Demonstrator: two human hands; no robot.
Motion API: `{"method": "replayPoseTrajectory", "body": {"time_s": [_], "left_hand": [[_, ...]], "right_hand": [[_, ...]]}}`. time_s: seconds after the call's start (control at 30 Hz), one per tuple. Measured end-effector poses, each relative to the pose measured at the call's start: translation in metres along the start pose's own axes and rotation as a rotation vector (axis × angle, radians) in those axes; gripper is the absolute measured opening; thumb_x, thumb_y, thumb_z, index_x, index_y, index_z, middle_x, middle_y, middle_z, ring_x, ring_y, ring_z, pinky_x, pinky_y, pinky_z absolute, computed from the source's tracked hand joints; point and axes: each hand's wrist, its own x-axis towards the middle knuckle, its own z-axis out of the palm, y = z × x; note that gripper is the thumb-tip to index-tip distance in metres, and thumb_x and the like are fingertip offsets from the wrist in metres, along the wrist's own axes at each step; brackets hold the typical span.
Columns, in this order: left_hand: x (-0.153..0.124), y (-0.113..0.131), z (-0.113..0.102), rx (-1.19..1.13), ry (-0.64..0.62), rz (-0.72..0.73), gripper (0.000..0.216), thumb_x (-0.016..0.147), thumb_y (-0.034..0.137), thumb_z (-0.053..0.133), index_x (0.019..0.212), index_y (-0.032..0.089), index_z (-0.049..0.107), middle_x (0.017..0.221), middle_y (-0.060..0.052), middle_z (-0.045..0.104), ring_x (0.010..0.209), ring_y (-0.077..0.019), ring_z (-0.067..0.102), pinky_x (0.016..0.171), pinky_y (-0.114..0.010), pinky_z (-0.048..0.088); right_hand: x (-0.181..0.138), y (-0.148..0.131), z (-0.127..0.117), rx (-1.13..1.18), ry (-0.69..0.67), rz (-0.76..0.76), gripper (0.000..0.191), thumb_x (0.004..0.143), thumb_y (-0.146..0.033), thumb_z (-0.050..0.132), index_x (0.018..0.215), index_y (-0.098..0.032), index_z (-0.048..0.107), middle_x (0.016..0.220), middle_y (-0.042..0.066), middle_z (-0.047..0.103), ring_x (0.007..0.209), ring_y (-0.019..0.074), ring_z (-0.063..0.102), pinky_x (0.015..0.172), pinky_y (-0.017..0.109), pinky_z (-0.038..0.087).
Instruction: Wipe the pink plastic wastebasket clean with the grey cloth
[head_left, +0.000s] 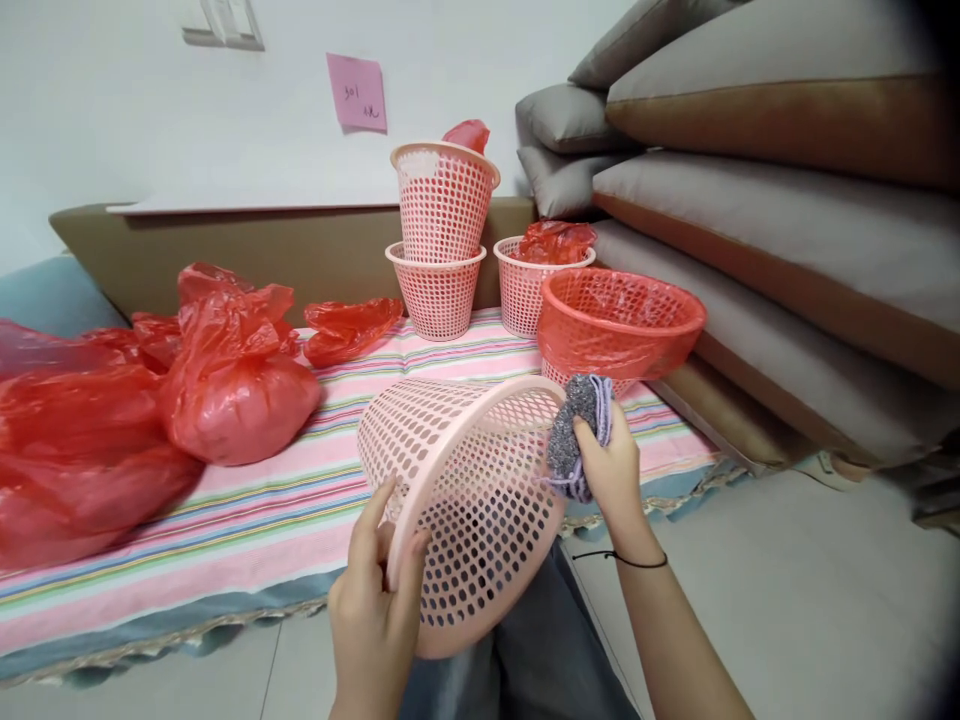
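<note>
A pale pink plastic basket [442, 440] with a perforated wall lies tilted on its side, its mouth turned toward me. My left hand [379, 590] grips its rim, thumb inside and fingers outside. In my right hand [611, 465] is a bunched grey scrubbing cloth [571, 425] with purple edging, held against or close to the basket's right rim; contact is hard to make out. A dark cord circles my right wrist.
Red plastic bags [240, 390] sit on the striped cover [300, 500] at left. Behind stand two stacked pink baskets [442, 200], another pink basket [517, 290] and a red-lined basket [622, 330]. Grey cushions [750, 220] are piled at right.
</note>
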Motion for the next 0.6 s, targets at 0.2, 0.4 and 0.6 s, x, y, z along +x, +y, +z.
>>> {"method": "replayPoseTrajectory", "body": {"time_s": [0.2, 0.4, 0.6], "left_hand": [[0.001, -0.009, 0.003, 0.033, -0.032, 0.104, 0.034, 0.093, 0.039, 0.050, 0.120, 0.022, 0.064, 0.109, -0.003, 0.074, 0.094, -0.0173, 0.070, 0.076, -0.020, 0.052], [0.021, -0.005, -0.024, 0.054, -0.206, 0.160, 0.040, 0.087, 0.048, 0.058, 0.117, 0.022, 0.067, 0.069, 0.002, 0.066, 0.055, -0.0117, 0.057, 0.051, -0.020, 0.044], [0.108, 0.021, -0.023, 0.001, -0.135, 0.397, 0.032, 0.094, 0.042, 0.048, 0.096, 0.022, 0.073, 0.081, -0.002, 0.063, 0.075, -0.0154, 0.058, 0.072, -0.028, 0.046]], "right_hand": [[-0.024, 0.046, 0.006, 0.089, 0.010, 0.214, 0.052, 0.076, -0.047, 0.058, 0.119, -0.018, 0.059, 0.109, 0.013, 0.068, 0.103, 0.0303, 0.062, 0.092, 0.046, 0.045], [-0.025, 0.047, -0.001, 0.165, 0.020, 0.211, 0.052, 0.074, -0.047, 0.061, 0.117, -0.018, 0.060, 0.117, 0.012, 0.067, 0.108, 0.0297, 0.060, 0.098, 0.047, 0.043], [-0.003, -0.014, -0.003, 0.267, -0.008, -0.026, 0.045, 0.079, -0.037, 0.062, 0.119, -0.018, 0.060, 0.120, 0.011, 0.065, 0.111, 0.0272, 0.058, 0.102, 0.048, 0.041]]}}
